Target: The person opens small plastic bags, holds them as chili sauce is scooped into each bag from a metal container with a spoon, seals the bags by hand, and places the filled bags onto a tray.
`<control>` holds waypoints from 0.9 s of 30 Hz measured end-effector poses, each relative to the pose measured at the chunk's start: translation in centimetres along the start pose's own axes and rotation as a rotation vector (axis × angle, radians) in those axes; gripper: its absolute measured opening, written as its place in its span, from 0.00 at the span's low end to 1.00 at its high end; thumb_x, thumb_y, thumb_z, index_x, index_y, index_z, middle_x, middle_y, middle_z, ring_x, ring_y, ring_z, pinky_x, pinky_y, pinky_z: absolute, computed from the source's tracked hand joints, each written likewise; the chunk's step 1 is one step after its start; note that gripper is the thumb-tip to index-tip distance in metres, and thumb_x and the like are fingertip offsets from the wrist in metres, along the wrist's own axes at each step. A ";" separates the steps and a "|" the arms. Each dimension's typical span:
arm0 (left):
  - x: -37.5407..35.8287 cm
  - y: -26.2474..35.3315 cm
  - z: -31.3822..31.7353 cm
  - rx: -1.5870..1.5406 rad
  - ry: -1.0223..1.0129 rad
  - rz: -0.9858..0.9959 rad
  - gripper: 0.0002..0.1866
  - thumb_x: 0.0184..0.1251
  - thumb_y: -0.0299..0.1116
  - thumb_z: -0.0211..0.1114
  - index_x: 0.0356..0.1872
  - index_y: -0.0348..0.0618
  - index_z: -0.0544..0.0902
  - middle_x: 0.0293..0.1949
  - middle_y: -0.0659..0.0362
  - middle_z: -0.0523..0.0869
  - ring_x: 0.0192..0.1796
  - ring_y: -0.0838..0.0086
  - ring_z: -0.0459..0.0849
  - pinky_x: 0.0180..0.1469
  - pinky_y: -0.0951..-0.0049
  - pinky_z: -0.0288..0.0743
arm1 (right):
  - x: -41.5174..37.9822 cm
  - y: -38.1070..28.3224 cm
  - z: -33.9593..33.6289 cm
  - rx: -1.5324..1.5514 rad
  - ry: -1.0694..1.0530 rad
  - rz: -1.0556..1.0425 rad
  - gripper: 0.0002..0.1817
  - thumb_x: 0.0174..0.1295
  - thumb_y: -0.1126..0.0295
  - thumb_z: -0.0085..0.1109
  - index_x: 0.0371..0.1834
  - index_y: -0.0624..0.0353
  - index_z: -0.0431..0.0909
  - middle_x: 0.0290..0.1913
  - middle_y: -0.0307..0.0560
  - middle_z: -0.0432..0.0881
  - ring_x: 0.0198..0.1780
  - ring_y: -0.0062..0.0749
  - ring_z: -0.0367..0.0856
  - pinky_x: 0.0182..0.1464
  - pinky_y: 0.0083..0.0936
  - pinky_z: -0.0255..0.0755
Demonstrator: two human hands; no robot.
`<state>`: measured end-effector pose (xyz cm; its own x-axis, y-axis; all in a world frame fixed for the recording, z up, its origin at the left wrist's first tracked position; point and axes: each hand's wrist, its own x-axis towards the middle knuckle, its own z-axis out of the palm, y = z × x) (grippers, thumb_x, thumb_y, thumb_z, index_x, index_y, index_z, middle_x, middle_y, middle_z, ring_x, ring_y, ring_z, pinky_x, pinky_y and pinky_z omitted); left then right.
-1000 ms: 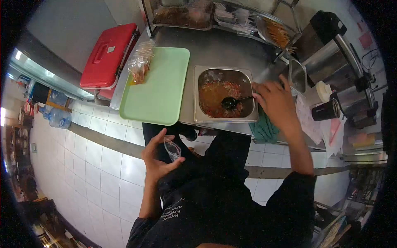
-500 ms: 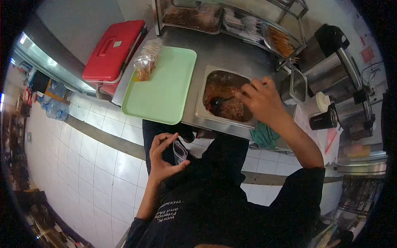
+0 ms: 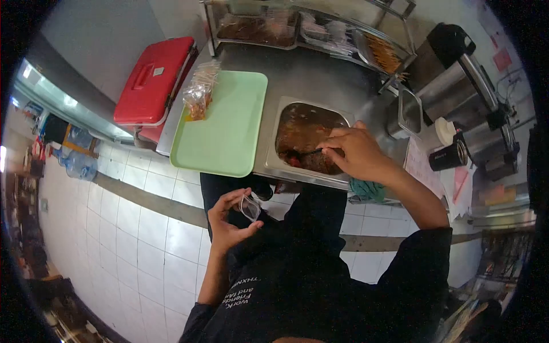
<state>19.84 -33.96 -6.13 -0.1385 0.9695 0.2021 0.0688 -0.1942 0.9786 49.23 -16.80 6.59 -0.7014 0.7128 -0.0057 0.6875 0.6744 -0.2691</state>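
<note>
Right hand [image 3: 357, 154] grips black ladle [image 3: 311, 152], its bowl down in red-brown sauce [image 3: 311, 128], near left of steel pan [image 3: 269, 154]. Left hand [image 3: 227, 224] holds clear bag [image 3: 250, 208] open, apparently unfilled. Some filled bags [image 3: 198, 98] done, on far left of green tray [image 3: 223, 137]; plenty of sauce left.

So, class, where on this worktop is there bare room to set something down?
Most of the green tray, apart from its far left corner, where the bagged food lies. Also the steel counter between the sauce pan and the rack behind. Crowded: at right, around the black tumbler, papers and steel container.
</note>
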 end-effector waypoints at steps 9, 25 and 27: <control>1.2 0.4 2.3 -0.484 -0.102 -0.046 0.43 0.42 0.46 0.87 0.60 0.37 0.78 0.72 0.40 0.69 0.73 0.59 0.72 0.72 0.59 0.67 | -1.2 0.1 0.2 -0.250 0.386 -0.045 0.08 0.65 0.65 0.65 0.44 0.48 0.89 0.36 0.36 0.82 0.39 0.31 0.77 0.52 0.37 0.59; 2.7 6.1 6.9 -1.166 -0.060 -0.384 0.49 0.44 0.62 0.82 0.67 0.50 0.74 0.79 0.51 0.57 0.76 0.54 0.64 0.78 0.57 0.56 | -2.6 -0.8 -2.1 0.127 0.021 0.074 0.09 0.64 0.63 0.65 0.42 0.51 0.90 0.33 0.40 0.84 0.38 0.31 0.79 0.49 0.34 0.56; 3.2 5.8 6.7 -1.190 -0.077 -0.377 0.49 0.46 0.61 0.81 0.68 0.49 0.74 0.78 0.51 0.59 0.75 0.56 0.64 0.78 0.57 0.56 | -2.7 -0.1 -1.6 0.169 0.032 0.125 0.08 0.64 0.63 0.66 0.42 0.50 0.90 0.33 0.39 0.84 0.39 0.29 0.79 0.50 0.35 0.56</control>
<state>26.41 -30.99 -0.04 0.1058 0.9925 -0.0617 -0.9029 0.1218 0.4121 51.31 -18.50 8.15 -0.6046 0.7963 -0.0192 0.7254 0.5405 -0.4261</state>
